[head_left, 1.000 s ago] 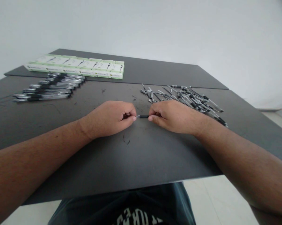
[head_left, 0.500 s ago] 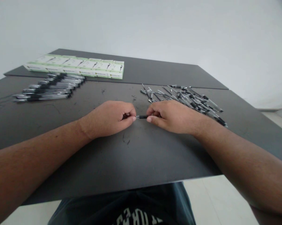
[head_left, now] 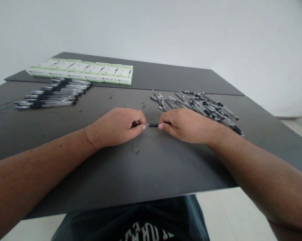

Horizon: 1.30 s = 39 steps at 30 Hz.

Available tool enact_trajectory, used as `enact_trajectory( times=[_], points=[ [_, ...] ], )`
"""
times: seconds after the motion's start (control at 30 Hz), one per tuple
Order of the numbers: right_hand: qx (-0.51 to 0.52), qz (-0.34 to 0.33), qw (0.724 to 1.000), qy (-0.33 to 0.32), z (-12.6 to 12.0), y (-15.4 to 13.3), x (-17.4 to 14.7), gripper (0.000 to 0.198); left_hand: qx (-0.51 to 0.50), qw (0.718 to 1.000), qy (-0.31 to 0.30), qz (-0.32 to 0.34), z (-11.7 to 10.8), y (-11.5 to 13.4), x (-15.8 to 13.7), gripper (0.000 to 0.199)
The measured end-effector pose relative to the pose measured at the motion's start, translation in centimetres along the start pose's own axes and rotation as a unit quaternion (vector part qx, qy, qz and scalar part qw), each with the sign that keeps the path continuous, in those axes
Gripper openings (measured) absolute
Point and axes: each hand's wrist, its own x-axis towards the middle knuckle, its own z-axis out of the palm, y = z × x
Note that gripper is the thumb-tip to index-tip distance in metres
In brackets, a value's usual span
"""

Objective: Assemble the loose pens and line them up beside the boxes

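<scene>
Between my hands, low over the dark grey table [head_left: 151, 160], a pen [head_left: 153, 125] lies level, its black grip and clear-silver tip end showing. My left hand [head_left: 122, 127] pinches the tip end with thumb and forefinger; the very tip is hidden in the fingers. On the other side my right hand [head_left: 181, 125] has its thumb and fingers closed on the black grip end, and the rest of the pen is hidden in it. Just behind the right hand spreads a loose heap of pens and pen parts [head_left: 206, 107].
At the left lies a neat row of pens with black grips [head_left: 53, 93]. Behind it, a line of white and green boxes [head_left: 85, 71] stands along the table's far section. Dark scuff marks show on the surface. A pale wall [head_left: 166, 33] rises behind the table.
My right thumb and fingers have shifted very slightly to the right along the pen, baring a little more of the black grip. My left hand looks unmoved.
</scene>
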Motion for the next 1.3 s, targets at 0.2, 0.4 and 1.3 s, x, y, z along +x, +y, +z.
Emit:
enact_trajectory(
  times=[0.2,0.4,1.3],
  points=[
    [0.029,0.014,0.999,0.013,0.06,0.11,0.01,0.020,0.002,1.000,0.005,0.008,0.09,-0.20,0.01,0.030],
    [0.014,-0.003,1.000,-0.003,0.01,0.05,-0.02,0.028,0.003,1.000,0.004,0.008,0.08,-0.24,-0.02,0.030],
    [-0.004,-0.012,1.000,-0.008,0.07,0.20,0.00,0.032,-0.004,1.000,0.004,0.010,0.08,-0.12,0.03,0.030]
  ],
)
